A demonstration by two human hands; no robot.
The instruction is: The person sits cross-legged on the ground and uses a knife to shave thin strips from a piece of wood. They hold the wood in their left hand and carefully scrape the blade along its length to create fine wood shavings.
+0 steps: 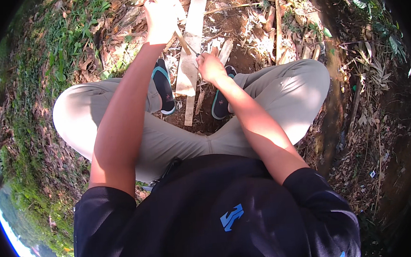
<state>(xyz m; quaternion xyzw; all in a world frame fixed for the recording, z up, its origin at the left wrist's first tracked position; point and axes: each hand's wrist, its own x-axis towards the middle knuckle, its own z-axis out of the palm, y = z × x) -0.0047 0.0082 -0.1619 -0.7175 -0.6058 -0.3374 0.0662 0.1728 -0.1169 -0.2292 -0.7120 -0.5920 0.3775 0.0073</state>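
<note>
My left hand [161, 20], washed out by sunlight, is closed around a wooden stick [182, 41] that slants down toward my right hand. My right hand [210, 68] is closed too, gripping what looks like a knife [195, 53]. Only a thin dark length of it shows, touching or very near the stick's lower end; its handle is hidden in my fingers. Beneath both hands a pale wooden board [186, 78] lies lengthwise on the ground between my feet.
My sandalled feet [164, 86] flank the board, with my knees spread wide. Wood shavings and split pieces [270, 21] litter the soil ahead. Leafy plants [60, 57] grow on the left; dry leaves [367, 114] and a dark log-like strip [329, 121] lie to the right.
</note>
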